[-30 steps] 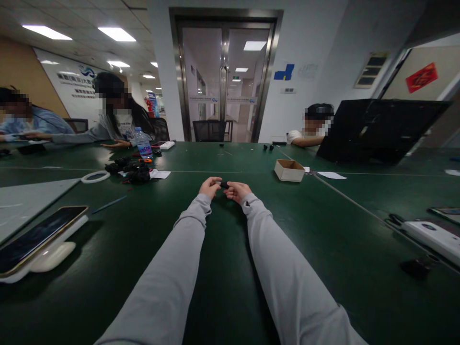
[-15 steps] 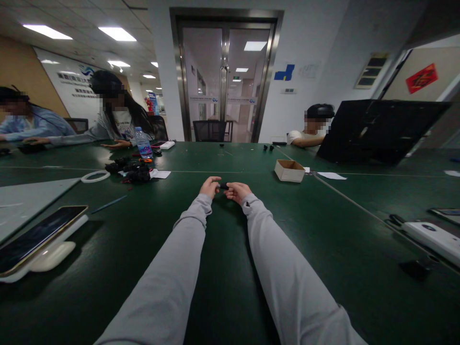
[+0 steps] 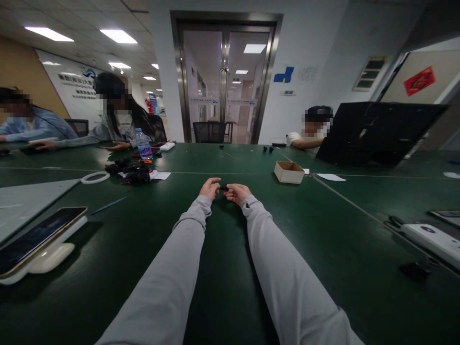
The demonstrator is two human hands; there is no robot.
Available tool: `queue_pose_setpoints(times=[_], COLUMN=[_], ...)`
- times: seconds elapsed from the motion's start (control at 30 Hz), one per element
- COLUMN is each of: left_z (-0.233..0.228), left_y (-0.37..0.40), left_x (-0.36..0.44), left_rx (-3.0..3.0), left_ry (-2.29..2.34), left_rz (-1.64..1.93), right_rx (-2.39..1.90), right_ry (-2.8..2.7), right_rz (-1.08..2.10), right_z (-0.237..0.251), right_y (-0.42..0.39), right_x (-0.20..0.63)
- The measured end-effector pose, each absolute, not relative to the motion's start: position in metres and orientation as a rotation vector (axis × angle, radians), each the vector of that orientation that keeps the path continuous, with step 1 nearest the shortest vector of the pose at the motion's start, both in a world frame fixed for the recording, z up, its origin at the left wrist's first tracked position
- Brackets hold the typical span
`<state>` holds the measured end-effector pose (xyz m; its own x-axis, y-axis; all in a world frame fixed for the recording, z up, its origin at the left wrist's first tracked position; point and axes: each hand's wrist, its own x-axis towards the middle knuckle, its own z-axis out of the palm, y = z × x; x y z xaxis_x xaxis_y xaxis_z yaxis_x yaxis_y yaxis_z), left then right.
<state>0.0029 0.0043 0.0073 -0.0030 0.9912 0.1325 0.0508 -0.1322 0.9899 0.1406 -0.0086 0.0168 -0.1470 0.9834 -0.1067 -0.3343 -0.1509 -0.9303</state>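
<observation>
Over the middle of the green table, my right hand (image 3: 237, 193) pinches a small dark cylinder-like piece (image 3: 223, 187) between thumb and fingertips. It is too small to name its kind. At the piece's left end is my left hand (image 3: 209, 189), its lower fingers closed against that end while the index finger reaches out above it. The fingertips cover part of the piece at both ends. Both forearms, in light grey sleeves, stretch forward across the table.
An open cardboard box (image 3: 289, 172) stands right of my hands. To the left lie a black tangled pile (image 3: 134, 171), a white ring (image 3: 95, 178), a bottle (image 3: 144, 145) and a phone (image 3: 39, 239) on a stand. A power strip (image 3: 431, 239) lies right. Several people sit around the table.
Hardly anything differs. Both hands keep their place around the small dark piece, and the whole view has shifted very slightly.
</observation>
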Motion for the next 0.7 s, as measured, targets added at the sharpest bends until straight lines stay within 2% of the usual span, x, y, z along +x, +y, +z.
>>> queue_pose_setpoints(times=[0.7], left_z=[0.0068], left_y=[0.0041], left_x=[0.0032], left_rx=[1.342], left_ry=[1.176], left_rz=[1.286], right_rx=[-0.946], right_ry=[-1.017], right_rz=[1.565], right_z=[0.0167], right_y=[-0.0104], right_x=[0.1422])
